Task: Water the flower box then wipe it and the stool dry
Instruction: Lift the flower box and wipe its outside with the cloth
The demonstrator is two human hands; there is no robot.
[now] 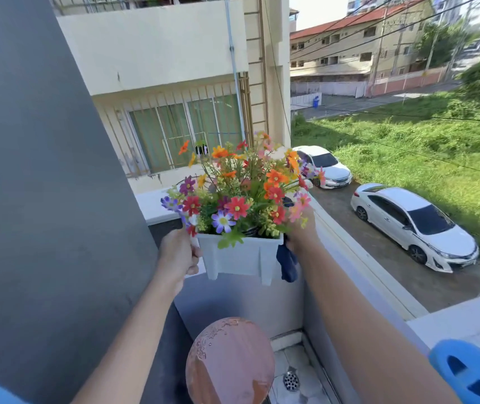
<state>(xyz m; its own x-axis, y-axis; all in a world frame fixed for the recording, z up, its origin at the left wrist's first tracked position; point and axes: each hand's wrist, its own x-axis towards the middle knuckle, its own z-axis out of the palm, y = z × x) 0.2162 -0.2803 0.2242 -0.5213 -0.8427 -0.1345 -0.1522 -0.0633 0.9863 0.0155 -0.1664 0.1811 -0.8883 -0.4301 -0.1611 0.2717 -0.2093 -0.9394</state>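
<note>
A white flower box full of colourful flowers hangs in the air in front of the balcony wall, held up at both ends. My left hand grips its left end. My right hand grips the right end, partly hidden by blooms, with a dark blue cloth pinched against the box and hanging down. Below the box stands the round brown stool, its seat wet with patches and drops along the left and top edges.
A grey wall rises at the left. The white balcony ledge runs along the right, with a blue plastic object on it at bottom right. A floor drain sits in the tiled floor by the stool.
</note>
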